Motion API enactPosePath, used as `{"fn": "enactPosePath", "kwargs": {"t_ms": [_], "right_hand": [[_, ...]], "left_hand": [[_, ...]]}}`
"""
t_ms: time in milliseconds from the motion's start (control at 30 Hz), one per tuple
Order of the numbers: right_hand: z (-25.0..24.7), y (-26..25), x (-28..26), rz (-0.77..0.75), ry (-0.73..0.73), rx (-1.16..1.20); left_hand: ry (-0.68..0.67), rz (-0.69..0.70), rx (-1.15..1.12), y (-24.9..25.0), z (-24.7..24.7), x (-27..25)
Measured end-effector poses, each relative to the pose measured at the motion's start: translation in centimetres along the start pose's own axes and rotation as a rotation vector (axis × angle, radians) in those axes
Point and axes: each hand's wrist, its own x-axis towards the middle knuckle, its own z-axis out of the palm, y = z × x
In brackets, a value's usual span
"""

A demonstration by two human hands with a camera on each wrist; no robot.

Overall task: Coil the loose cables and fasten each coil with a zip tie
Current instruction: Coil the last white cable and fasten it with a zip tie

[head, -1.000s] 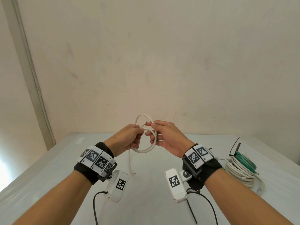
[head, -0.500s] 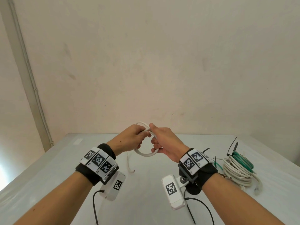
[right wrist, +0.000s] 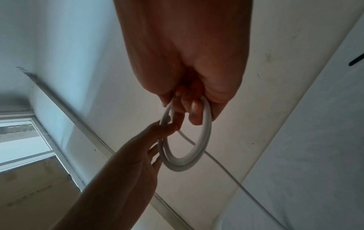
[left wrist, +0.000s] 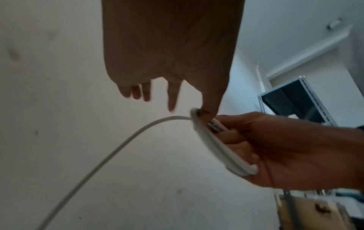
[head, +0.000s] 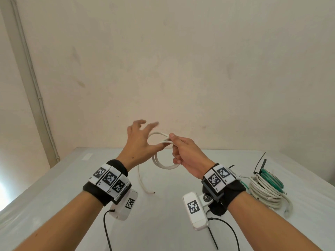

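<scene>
Nearest the camera, black zip tie lies flat on the white table, under the right wrist. Loose tail of the white cable hangs down from the coil, cut end just above the tabletop.

Above the table, both hands are raised mid-air. Right hand grips the white cable coil: thumb on top, fingers curled through the loops. Coil is a few turns, hanging roughly upright.

Left hand is spread, fingers splayed and blurred. Only its thumb touches the coil, right beside the right thumb. It grips nothing.

Right side of the table: finished bundle of white cable with a green coil against its far side; black tie tails stick up there.

Behind: plain beige wall.
</scene>
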Motion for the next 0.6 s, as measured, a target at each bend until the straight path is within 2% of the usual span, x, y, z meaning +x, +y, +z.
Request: {"fn": "enactPosePath", "kwargs": {"t_ms": [67, 167, 300, 400, 500, 600], "right_hand": [[-0.2, -0.3, -0.1, -0.023, -0.014, 0.016], [-0.1, -0.5, 0.1, -0.075, 0.004, 0.058], [0.5, -0.4, 0.4, -0.103, 0.060, 0.156], [1.0, -0.3, 0.5, -0.111, 0.094, 0.211], [1.2, -0.2, 0.8, -0.114, 0.126, 0.230], [1.6, -0.1, 0.9, -0.167, 0.136, 0.267]], "left_hand": [[-0.080, 0.065, -0.040, -0.6, -0.3, 0.5], [-0.176, 0.064, -0.382, -0.6, -0.1, 0.7], [-0.154, 0.009, -0.523, 0.0, 0.8, -0.2], [-0.157, -0.082, -0.697, 0.8, 1.0, -0.3], [-0.215, -0.256, -1.085, 1.7, 0.9, -0.1], [-0.174, -0.324, -1.176, 1.8, 1.2, 0.0]]}}
